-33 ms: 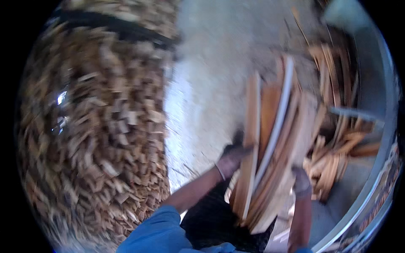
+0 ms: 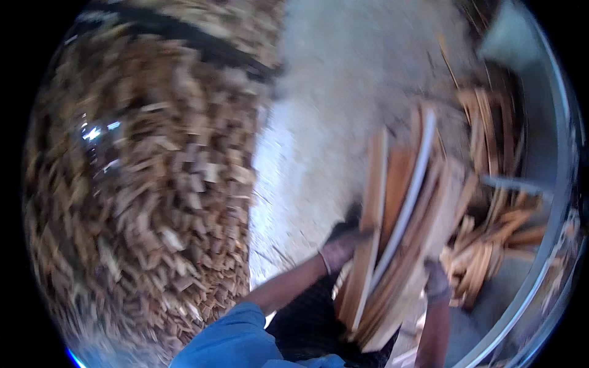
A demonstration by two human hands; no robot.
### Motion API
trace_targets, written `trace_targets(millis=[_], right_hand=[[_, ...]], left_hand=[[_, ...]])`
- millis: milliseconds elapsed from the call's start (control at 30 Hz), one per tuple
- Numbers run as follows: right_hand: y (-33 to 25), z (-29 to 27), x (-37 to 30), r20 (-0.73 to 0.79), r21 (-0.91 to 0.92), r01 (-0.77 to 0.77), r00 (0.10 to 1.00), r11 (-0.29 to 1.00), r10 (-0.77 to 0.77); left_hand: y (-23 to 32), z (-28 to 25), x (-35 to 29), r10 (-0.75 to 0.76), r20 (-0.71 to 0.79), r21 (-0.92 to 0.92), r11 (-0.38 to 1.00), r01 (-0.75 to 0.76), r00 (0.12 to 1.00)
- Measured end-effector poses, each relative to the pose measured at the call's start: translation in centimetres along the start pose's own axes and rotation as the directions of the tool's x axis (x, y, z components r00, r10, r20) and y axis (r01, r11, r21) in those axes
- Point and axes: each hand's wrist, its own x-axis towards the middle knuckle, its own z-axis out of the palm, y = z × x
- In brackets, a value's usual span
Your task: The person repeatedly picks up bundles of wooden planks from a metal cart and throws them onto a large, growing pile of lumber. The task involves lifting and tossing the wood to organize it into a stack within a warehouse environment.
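Note:
Between my two hands is an upright-leaning bundle of long wooden strips (image 2: pixel 402 214), brown and reddish, with one pale whitish strip (image 2: pixel 405 205) among them. My left hand (image 2: pixel 346 248), in what looks like a glove, grips the bundle's left side, its fingers curled over the edge strip. Against the right side presses my right hand (image 2: pixel 437 279), also apparently gloved, with its fingers partly hidden by the wood. The bundle's lower end sits close to my dark-clad legs. Motion blurs both hands.
At left rises a large stack of cut wood pieces (image 2: pixel 159 202), crossed by a dark bar (image 2: pixel 184 40). Pale concrete floor (image 2: pixel 331 92) runs between. On the right, loose wooden strips (image 2: pixel 481 257) lie by a grey metal frame (image 2: pixel 555 214); more strips (image 2: pixel 491 129) stand farther back.
The whole view has shifted, so the floor, the stack and the bundle appear slightly lower and farther right. Both hands keep their hold on the bundle.

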Motion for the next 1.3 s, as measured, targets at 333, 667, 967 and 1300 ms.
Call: trace_targets(millis=[333,667,967,1300], right_hand=[[-0.6,2.9,-5.1,0.451,0.07,-0.039,0.892,0.997,0.004],[-14.6,15.6,-12.9,0.627,-0.216,0.531,0.719,0.819,-0.301],[-20.5,28.3,-21.2,0.831,-0.111,0.696,0.456,0.709,-0.318],[-16.4,34.5,-31.3,0.892,-0.029,0.997,0.057,0.069,-0.448]], left_hand=[[0.5,4.5,-15.6,-0.03,0.004,-0.549,0.835,0.027,1.0],[13.9,5.3,-26.4,0.435,-0.14,-0.227,0.861,-0.456,0.89],[20.1,3.6,-43.0,0.806,-0.402,0.134,0.521,-0.843,0.434],[15.4,6.6,-57.2,0.763,-0.627,0.342,0.453,-0.823,0.159]])
